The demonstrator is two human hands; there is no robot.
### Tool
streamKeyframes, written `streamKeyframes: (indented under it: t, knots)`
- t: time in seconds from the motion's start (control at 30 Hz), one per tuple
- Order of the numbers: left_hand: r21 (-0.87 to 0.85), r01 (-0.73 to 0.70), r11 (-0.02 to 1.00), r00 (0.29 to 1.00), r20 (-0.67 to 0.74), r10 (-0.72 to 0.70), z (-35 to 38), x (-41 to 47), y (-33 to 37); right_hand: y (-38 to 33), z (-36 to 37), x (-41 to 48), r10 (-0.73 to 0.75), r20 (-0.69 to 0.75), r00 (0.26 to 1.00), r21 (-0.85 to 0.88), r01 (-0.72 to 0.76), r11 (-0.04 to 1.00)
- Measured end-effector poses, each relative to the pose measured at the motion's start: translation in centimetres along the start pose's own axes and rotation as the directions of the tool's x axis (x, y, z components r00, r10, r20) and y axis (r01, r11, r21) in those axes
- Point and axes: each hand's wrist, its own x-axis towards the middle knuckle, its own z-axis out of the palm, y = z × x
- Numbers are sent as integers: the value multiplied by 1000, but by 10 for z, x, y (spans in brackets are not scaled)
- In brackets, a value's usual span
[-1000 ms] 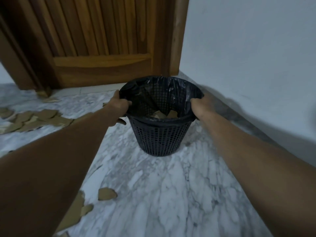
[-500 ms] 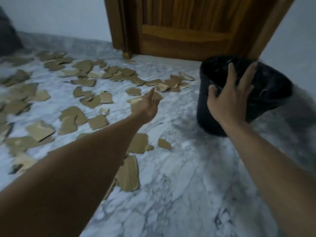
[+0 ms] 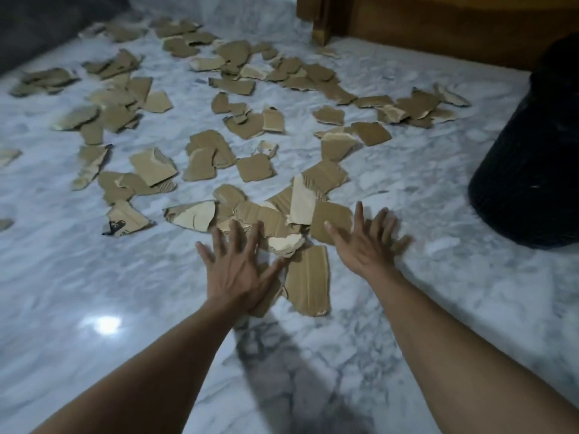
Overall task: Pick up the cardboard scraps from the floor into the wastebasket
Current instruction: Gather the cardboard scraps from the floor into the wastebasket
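Note:
Several brown cardboard scraps (image 3: 250,166) lie scattered over the white marble floor (image 3: 94,277), with a denser heap (image 3: 275,217) just ahead of me. My left hand (image 3: 241,270) hovers with fingers spread over the heap's near edge. My right hand (image 3: 366,242) is also spread open, just right of the heap, beside a long scrap (image 3: 310,280). Neither hand holds anything. The black mesh wastebasket (image 3: 529,170) stands at the right edge, partly cut off by the frame.
A wooden door and its frame (image 3: 407,23) run along the top right. A dark object (image 3: 37,23) sits in the top left corner. A ceiling light glares off the floor (image 3: 103,324) near my left forearm.
Both hands let go of the wastebasket rim and swung left and down to the heap of scraps. My view turned from the basket to the littered floor.

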Motion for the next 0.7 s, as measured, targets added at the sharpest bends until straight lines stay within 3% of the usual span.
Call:
streamKeyframes:
  t: [0.13,0.3,0.47,0.6,0.7]
  knots:
    - [-28,-13,1000,995,-100,10,-10,23,-15,-39,8,17,-45,-23,999,28,46,999]
    - [-135,182,974,980,-50,-190,-12,69,-37,-83,7,46,-105,25,994,-45,106,993]
    - [-140,121,983,975,-168,-144,-19,84,-36,-114,21,38,-177,-115,978,-12,176,984]
    - [-145,199,969,973,-86,-213,-23,86,-36,-124,10,33,-133,-129,983,39,139,990]
    - [-103,173,980,964,-186,-190,-23,86,-38,-134,9,27,-64,-94,994,134,76,988]
